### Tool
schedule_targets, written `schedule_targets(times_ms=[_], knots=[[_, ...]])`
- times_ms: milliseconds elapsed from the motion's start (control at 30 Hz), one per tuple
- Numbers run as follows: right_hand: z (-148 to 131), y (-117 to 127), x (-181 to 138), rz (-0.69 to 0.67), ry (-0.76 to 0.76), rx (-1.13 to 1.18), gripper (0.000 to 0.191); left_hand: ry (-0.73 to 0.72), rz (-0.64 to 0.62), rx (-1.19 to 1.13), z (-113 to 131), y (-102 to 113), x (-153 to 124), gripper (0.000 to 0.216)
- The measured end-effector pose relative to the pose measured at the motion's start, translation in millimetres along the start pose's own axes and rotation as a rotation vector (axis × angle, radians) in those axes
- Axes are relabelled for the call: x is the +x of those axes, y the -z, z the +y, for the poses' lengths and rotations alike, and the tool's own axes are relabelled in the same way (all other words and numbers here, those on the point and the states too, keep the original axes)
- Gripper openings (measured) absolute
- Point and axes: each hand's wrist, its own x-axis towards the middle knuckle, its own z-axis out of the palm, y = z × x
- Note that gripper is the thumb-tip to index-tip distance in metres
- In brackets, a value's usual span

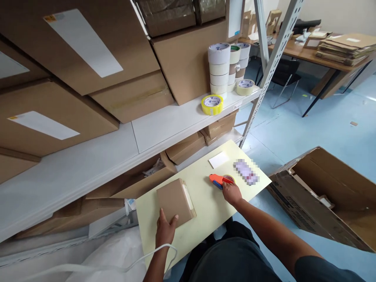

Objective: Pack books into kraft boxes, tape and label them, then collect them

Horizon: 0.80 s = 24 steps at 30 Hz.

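Note:
A small brown cardboard box (174, 201) lies on a pale yellow tabletop (205, 211), with a whitish strip showing along its right side. My left hand (166, 229) grips the box at its near left part, thumb and index finger apart on the cardboard. To the right, my right hand (232, 192) is closed round the handle of an orange and blue tape dispenser (216, 180). A roll of tape shows partly behind that hand. Beyond the dispenser are a small white card (219, 159) and a flat item with a blurred surface (246, 171).
Large cartons (70, 47) and stacked tape rolls (219, 68) fill a white shelf (164, 125) ahead. One yellow tape roll (212, 105) sits at its edge. An open carton (323, 196) stands on the floor at right. A white cable (132, 268) crosses near my left forearm.

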Motion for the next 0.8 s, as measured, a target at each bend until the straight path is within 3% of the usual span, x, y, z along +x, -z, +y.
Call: schedule_targets(times_ms=[100,200,300,433,533,667,800], knots=[[2.8,7.7,-11.7,0.094,0.14,0.061,0.025,-0.017,0.0,0.077,6.8,-4.6,-9.3,0.081],[5.0,20.6,-27.7,0.189,0.29,0.125,0.024,-0.149,0.092,0.115,27.0,-0.3,-15.8,0.071],[6.4,35.6,-43.5,0.225,0.377,0.194,0.024,-0.33,0.009,0.019,78.2,6.9,-17.3,0.057],[9.0,53.6,-60.2,0.188,0.468,0.292,0.025,-0.443,-0.175,-0.15,159.2,12.2,-17.7,0.048],[11.6,63.4,-68.2,0.12,0.533,0.37,0.025,-0.477,-0.305,-0.215,192.3,11.9,-21.9,0.042],[14.2,65.7,-75.1,0.043,0.606,0.423,0.027,-0.388,-0.398,-0.236,193.6,9.4,-31.7,0.038],[12.4,54.2,-83.3,-0.073,0.57,0.497,0.027,-0.247,-0.318,-0.194,176.0,4.3,-38.7,0.044]])
